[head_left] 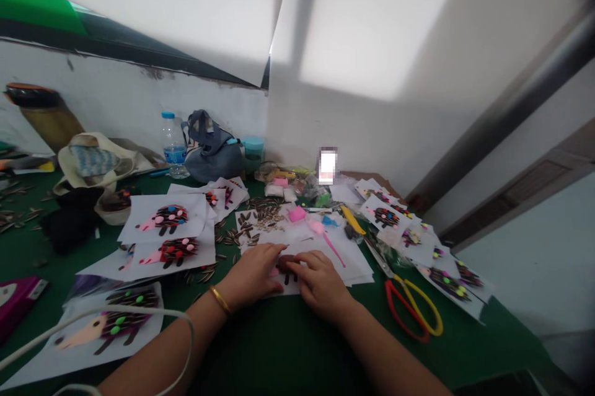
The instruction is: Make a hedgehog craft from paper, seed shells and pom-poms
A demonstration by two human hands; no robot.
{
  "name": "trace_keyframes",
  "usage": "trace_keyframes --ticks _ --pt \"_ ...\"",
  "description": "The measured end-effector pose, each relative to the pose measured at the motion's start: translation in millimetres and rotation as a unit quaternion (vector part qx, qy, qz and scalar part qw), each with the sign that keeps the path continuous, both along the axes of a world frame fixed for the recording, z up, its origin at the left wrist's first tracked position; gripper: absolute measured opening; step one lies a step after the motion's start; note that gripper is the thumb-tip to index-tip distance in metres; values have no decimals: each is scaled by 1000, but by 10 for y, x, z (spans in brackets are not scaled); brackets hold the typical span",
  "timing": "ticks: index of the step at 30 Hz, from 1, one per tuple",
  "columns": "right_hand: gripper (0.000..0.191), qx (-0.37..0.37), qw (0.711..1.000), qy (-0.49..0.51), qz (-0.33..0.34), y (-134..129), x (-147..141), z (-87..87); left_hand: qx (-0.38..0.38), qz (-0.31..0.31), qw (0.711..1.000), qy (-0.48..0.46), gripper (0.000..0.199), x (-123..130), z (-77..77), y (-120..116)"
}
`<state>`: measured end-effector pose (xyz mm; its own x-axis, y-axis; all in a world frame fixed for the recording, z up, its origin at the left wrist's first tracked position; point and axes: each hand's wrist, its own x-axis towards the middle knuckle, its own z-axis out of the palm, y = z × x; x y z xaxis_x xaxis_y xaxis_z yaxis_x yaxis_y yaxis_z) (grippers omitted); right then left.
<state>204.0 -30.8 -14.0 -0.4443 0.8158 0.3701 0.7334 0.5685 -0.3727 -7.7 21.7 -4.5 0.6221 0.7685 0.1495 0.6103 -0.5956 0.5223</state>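
Note:
A small hedgehog shape with a dark brown body (289, 264) and pink at its left end lies on white paper (360, 266) near the table's front edge. My left hand (255, 269), with a gold bangle at the wrist, rests at the left of the shape, fingers apart, thumb low on the paper. From the right, the curled fingers of my right hand (320, 281) touch the brown body; whether they pinch anything is hidden. Behind the hands lie pink clay (297, 214), blue clay (330, 221), a pink stick (334, 249) and striped seeds (246, 222).
Red and yellow scissors (409, 303) lie at the right, beside a yellow cutter (353, 220). Finished hedgehog pictures (167, 216) are stacked left, others (441, 278) right. A water bottle (174, 147) and blue bag (211, 151) stand behind. A white cable (139, 309) crosses the lower left.

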Motion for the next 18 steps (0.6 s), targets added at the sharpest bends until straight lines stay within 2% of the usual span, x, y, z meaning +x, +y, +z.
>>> trace_keyframes --ticks 10,18 --pt "49 -30 997 -66 10 -9 -95 -21 0 -4 1000 27 82 1 6 -21" --pt "47 -29 997 -75 11 -26 -122 16 -8 2 1000 28 82 7 9 -20"
